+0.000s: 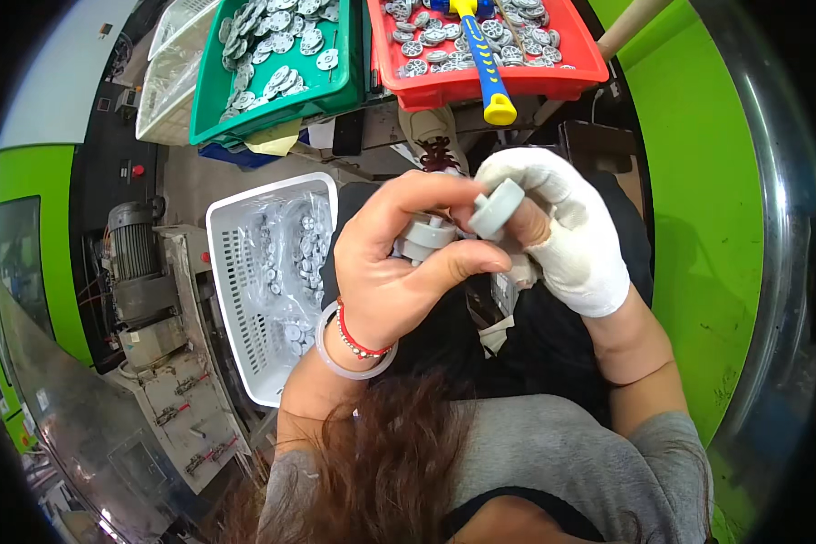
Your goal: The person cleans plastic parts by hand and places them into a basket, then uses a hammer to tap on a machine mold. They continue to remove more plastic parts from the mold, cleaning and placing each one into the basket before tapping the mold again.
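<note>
My bare left hand, with bracelets at the wrist, curls around a couple of grey round plastic parts in its palm. Its index fingertip reaches a further grey round plastic part, which has a short stub on its side. That part is pinched in my right hand, which wears a white glove with the thumb tip bare. Both hands are close together above my lap. The right fingers are partly hidden behind the part.
A green bin and a red bin, both with grey round parts, stand ahead. A hammer with a blue and yellow handle lies over the red bin's edge. A white basket with bagged parts is at left; a green panel is at right.
</note>
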Available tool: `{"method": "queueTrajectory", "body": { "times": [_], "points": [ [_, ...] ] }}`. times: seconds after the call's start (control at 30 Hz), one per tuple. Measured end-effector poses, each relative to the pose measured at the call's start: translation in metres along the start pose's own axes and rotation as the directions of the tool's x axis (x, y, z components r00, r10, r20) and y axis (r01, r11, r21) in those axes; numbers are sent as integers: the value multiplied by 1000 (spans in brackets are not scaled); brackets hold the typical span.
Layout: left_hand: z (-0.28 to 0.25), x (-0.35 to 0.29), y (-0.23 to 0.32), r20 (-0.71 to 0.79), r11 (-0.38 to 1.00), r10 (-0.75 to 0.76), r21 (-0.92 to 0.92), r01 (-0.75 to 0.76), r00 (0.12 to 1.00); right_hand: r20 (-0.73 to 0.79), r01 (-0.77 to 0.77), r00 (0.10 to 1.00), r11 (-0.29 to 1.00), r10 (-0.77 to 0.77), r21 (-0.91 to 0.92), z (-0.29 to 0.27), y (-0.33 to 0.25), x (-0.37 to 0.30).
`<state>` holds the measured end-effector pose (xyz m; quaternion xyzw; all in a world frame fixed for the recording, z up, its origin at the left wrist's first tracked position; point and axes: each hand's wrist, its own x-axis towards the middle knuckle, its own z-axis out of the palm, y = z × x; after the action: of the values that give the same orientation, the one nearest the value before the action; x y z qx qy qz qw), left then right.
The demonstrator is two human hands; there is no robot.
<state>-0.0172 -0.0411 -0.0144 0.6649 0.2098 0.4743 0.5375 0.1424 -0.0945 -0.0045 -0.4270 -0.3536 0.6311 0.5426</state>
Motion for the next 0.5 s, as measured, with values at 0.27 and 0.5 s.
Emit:
{"method": "queueTrajectory", "body": {
  "times": [0.27,0.5],
  "points": [
    [-8,-1,4,19,894,-378,-251,371,926,181,450,878,636,-443,-627,-6,-7,-3],
    [-11,5,1,317,462,-527,-672,579,789,82,453,876,754,-475,-475,2,6,1]
  ]
}}
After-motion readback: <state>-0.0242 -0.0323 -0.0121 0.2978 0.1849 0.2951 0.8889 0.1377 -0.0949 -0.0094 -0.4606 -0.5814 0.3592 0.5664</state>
